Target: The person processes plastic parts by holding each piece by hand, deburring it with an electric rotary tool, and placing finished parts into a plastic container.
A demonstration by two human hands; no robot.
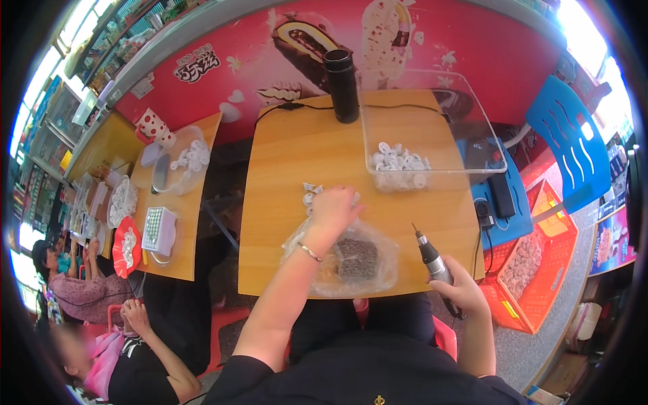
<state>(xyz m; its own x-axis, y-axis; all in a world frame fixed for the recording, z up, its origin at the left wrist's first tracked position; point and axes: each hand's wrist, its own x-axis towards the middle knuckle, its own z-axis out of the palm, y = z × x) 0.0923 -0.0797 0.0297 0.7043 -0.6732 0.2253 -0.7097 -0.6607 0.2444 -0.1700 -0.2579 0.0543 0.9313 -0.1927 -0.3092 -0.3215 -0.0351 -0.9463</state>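
Note:
My right hand (462,291) grips an electric screwdriver (435,263) with a grey and black body. Its thin bit points up and to the left over the table's right part. My left hand (334,212) reaches over the table with its fingers curled down among small white plastic parts (310,198). A white bit shows at the fingertips; whether they hold it is hard to see. Below this hand lies an opened clear plastic bag (385,270) with a heap of tiny dark grey pieces, likely screws (358,259).
On the wooden table (283,148), a clear bin (435,169) holds more white parts, beside a black bottle (341,91). A blue chair (567,135) and orange crate (540,270) stand right. Two people sit left, by a side table (182,250) with containers.

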